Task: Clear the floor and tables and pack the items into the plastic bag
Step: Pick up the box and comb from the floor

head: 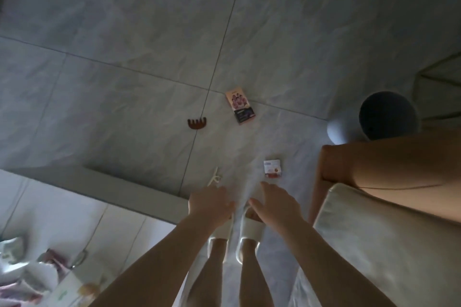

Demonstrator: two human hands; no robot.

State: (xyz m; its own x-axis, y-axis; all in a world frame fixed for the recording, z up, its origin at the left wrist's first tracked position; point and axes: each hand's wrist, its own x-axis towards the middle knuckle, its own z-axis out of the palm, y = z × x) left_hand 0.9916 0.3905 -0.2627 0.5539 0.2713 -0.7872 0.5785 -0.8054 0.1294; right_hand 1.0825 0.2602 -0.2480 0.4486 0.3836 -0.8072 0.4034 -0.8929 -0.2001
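On the grey tiled floor lie a brown hair claw (197, 123), a tall pink and black box (240, 104), a small white and red box (273, 168) and a white hair clip (215, 177). My left hand (209, 203) hangs open just below the white clip, apart from it. My right hand (277, 203) is open too, fingers spread, a little below the small box. Both hands hold nothing. A plastic bag (27, 274) with items in it rests on the white table at the lower left.
A white table (99, 197) fills the lower left. A tan chair (386, 169) with a pale cushion stands at the right. A dark round bin (386, 114) sits behind it. My feet in white slippers (237, 234) stand below the hands.
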